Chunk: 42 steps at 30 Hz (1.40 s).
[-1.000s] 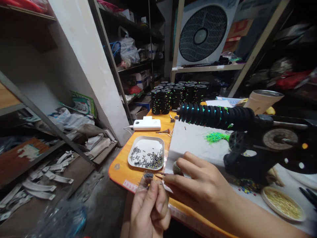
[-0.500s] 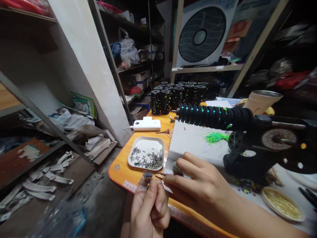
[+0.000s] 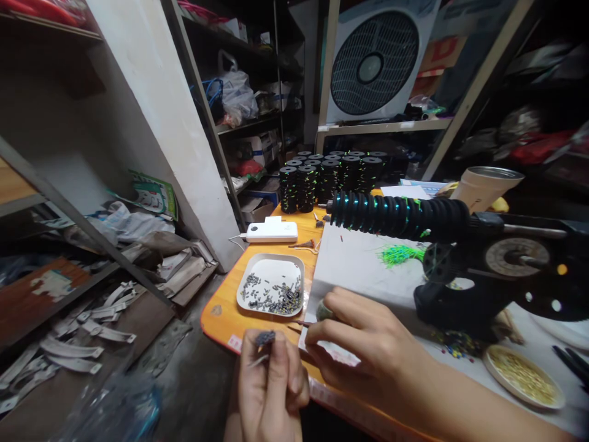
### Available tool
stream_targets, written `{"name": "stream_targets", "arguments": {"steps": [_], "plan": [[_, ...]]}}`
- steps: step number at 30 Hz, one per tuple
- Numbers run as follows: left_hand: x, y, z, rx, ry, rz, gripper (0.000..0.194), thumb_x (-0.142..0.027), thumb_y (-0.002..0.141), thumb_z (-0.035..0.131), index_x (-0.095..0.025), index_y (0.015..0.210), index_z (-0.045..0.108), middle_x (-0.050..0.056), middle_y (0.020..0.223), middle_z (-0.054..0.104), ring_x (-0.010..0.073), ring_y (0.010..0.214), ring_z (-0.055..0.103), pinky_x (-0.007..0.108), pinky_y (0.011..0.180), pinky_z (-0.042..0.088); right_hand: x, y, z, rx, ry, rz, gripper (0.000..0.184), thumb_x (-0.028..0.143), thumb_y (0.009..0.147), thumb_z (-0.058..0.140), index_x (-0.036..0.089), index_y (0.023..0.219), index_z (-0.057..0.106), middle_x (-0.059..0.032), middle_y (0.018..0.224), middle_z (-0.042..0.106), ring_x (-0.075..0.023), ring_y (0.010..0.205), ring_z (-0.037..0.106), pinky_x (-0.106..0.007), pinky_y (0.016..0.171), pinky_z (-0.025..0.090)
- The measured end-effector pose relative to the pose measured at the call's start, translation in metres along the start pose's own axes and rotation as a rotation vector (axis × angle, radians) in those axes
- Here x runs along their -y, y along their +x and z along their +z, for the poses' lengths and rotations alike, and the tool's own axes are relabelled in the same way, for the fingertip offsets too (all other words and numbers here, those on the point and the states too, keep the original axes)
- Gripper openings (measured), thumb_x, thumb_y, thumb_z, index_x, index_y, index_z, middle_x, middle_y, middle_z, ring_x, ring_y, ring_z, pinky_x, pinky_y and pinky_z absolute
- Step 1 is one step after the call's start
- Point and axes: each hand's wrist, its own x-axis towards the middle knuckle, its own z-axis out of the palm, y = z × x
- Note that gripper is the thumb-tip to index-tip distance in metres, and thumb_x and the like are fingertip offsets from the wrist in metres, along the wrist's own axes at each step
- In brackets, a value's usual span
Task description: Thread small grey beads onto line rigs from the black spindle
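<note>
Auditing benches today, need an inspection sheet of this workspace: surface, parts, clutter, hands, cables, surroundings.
Surface: orange table, partly under a white sheet
Job's things: small dark pieces in white tray; dark cluster
Clutter: loose coloured beads by black machine
Hands: left hand pinches the cluster; right hand at thin pointed tool, grip unclear
Cables: white cable at white box
Surroundings: fan on shelf beyond; pale strips lower left

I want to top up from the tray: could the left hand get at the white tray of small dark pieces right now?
Probably yes: the left hand is just below the white square tray, with nothing visible between, though its fingers pinch a dark cluster.
</note>
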Motion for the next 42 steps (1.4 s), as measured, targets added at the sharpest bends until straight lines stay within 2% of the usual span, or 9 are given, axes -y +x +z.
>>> {"name": "stream_targets", "arguments": {"steps": [3, 5, 8, 10, 14, 21, 32, 37, 42], "plan": [[-0.007, 0.005, -0.005, -0.031, -0.006, 0.185, 0.037, -0.033, 0.088, 0.064, -0.017, 0.062, 0.043, -0.008, 0.051, 0.035, 0.0032, 0.04, 0.027, 0.013, 0.037, 0.024, -0.002, 0.0, -0.004, 0.023, 0.061, 0.034, 0.015, 0.006, 0.088, 0.052, 0.013, 0.081, 0.063, -0.0019, 0.074, 0.048, -0.0121, 0.065, 0.043, -0.023, 0.056, 0.033], [-0.011, 0.009, -0.008, -0.031, 0.029, 0.249, 0.033, -0.031, 0.089, 0.062, -0.016, 0.064, 0.047, -0.006, 0.055, 0.042, 0.0035, 0.041, 0.034, 0.013, 0.038, 0.029, -0.004, 0.001, -0.007, 0.026, 0.132, 0.058, 0.012, 0.004, 0.086, 0.053, 0.014, 0.085, 0.059, -0.001, 0.076, 0.049, -0.0106, 0.066, 0.044, -0.021, 0.057, 0.035], [-0.011, 0.009, -0.01, 0.003, 0.153, 0.199, 0.012, -0.031, 0.087, 0.066, -0.02, 0.089, 0.062, -0.001, 0.072, 0.062, 0.0049, 0.045, 0.05, 0.014, 0.041, 0.039, -0.003, 0.002, -0.009, 0.002, 0.223, 0.077, 0.015, 0.001, 0.081, 0.053, 0.015, 0.084, 0.055, 0.0012, 0.074, 0.048, -0.0092, 0.064, 0.044, -0.02, 0.056, 0.036], [-0.006, 0.006, -0.009, 0.041, 0.202, 0.138, 0.017, -0.032, 0.084, 0.07, -0.022, 0.096, 0.064, 0.001, 0.084, 0.068, 0.0045, 0.046, 0.055, 0.015, 0.043, 0.042, -0.001, 0.003, -0.01, 0.001, 0.264, 0.099, 0.013, 0.002, 0.082, 0.055, 0.015, 0.083, 0.055, 0.0009, 0.074, 0.05, -0.0089, 0.065, 0.046, -0.019, 0.057, 0.037], [0.005, -0.002, -0.002, 0.045, 0.14, 0.023, 0.024, -0.037, 0.075, 0.078, -0.022, 0.084, 0.061, -0.004, 0.072, 0.067, 0.0034, 0.04, 0.054, 0.013, 0.039, 0.041, 0.001, 0.003, -0.012, 0.058, 0.315, 0.196, 0.008, 0.013, 0.088, 0.061, 0.016, 0.082, 0.067, -0.0018, 0.078, 0.054, -0.0106, 0.07, 0.052, -0.02, 0.061, 0.041], [0.01, -0.009, 0.006, 0.085, 0.122, -0.172, 0.04, -0.05, 0.071, 0.077, -0.021, 0.077, 0.05, -0.009, 0.048, 0.057, 0.0049, 0.031, 0.047, 0.01, 0.029, 0.033, -0.005, 0.0, -0.003, -0.023, 0.405, 0.237, 0.013, 0.018, 0.089, 0.064, 0.016, 0.087, 0.076, -0.0044, 0.077, 0.057, -0.0125, 0.071, 0.056, -0.022, 0.061, 0.043], [0.016, -0.013, 0.006, -0.046, 0.223, -0.118, 0.048, -0.056, 0.063, 0.079, -0.022, 0.08, 0.051, -0.008, 0.049, 0.051, 0.0033, 0.038, 0.041, 0.012, 0.039, 0.03, 0.006, 0.002, -0.003, -0.079, 0.396, 0.253, 0.011, 0.006, 0.08, 0.063, 0.014, 0.075, 0.069, -0.0019, 0.072, 0.057, -0.0113, 0.068, 0.053, -0.02, 0.059, 0.042], [0.016, -0.013, 0.004, -0.013, 0.263, -0.082, 0.044, -0.056, 0.073, 0.073, -0.02, 0.073, 0.048, -0.008, 0.048, 0.048, 0.0037, 0.041, 0.04, 0.012, 0.04, 0.029, 0.003, 0.0, -0.001, -0.03, 0.437, 0.28, 0.014, 0.015, 0.088, 0.062, 0.016, 0.082, 0.075, -0.0028, 0.071, 0.057, -0.0125, 0.067, 0.054, -0.022, 0.058, 0.042], [0.016, -0.014, 0.005, -0.039, 0.344, -0.001, 0.044, -0.058, 0.071, 0.073, -0.018, 0.075, 0.055, -0.006, 0.053, 0.049, 0.0033, 0.046, 0.041, 0.011, 0.043, 0.032, 0.005, 0.002, -0.002, -0.05, 0.395, 0.254, 0.013, 0.007, 0.083, 0.062, 0.014, 0.078, 0.071, -0.0018, 0.07, 0.057, -0.0112, 0.067, 0.054, -0.021, 0.059, 0.041]]}}
